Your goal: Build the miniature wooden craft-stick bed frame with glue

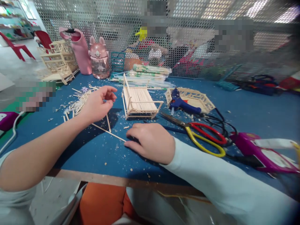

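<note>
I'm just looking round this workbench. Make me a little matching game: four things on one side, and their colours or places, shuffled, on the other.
Things
1. Scissors
2. Glue gun
3. Right hand
4. Eared bottle

Colours or places
A. At one end of a long thin stick
B. Beside a tall pink bottle
C. Red and yellow at the handle end
D. Dark blue

Right pairs: 1-C, 2-D, 3-A, 4-B

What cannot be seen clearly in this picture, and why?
Head view:
Short stick: upper end hidden by the left hand.
Right hand: some fingers partly hidden beneath it.
Stick tray: partly covered by the glue gun.
Left purple object: cut off by the left edge.
</note>
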The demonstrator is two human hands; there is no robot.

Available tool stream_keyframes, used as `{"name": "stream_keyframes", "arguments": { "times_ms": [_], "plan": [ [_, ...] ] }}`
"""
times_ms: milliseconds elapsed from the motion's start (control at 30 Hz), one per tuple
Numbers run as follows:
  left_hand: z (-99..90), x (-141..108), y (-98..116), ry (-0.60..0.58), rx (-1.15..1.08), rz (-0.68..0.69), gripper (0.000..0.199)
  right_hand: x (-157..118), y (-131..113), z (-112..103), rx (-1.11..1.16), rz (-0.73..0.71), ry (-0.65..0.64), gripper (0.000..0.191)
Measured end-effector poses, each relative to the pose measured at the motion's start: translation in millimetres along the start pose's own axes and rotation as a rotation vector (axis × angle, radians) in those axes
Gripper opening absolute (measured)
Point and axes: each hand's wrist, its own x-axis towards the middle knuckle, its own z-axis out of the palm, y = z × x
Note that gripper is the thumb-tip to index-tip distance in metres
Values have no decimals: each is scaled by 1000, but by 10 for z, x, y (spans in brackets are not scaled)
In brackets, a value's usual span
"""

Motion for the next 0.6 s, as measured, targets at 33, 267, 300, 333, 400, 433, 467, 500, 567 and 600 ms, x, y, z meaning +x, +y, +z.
{"name": "stream_keyframes", "arguments": {
  "times_ms": [33, 267, 300, 333, 400, 433, 467, 500, 567, 600],
  "plan": [
    [-31, 30, -22, 68, -8, -5, 33, 29, -37, 17, 8, 7, -13, 29],
    [-222, 208, -231, 344, 86, -45, 23, 373, -136, -4, 7, -12, 46, 27],
    [-249, 227, -266, 377, 95, -54, 24, 472, -172, -2, 2, -10, 57, 26],
    [-272, 242, -299, 400, 105, -65, 24, 581, -212, 10, 0, -4, 68, 24],
    [-299, 259, -353, 406, 137, -96, 24, 812, -297, 56, -2, 11, 113, 20],
    [-303, 261, -370, 391, 157, -112, 23, 922, -335, 85, -5, 15, 142, 21],
    [-301, 259, -380, 370, 175, -125, 22, 1021, -368, 112, -8, 22, 146, 22],
    [-297, 254, -384, 349, 189, -135, 22, 1102, -396, 132, -12, 29, 148, 23],
    [-285, 240, -376, 319, 210, -148, 22, 1200, -441, 141, -24, 46, 139, 26],
    [-281, 232, -367, 311, 215, -153, 23, 1212, -460, 129, -33, 55, 139, 27]
  ]
}}
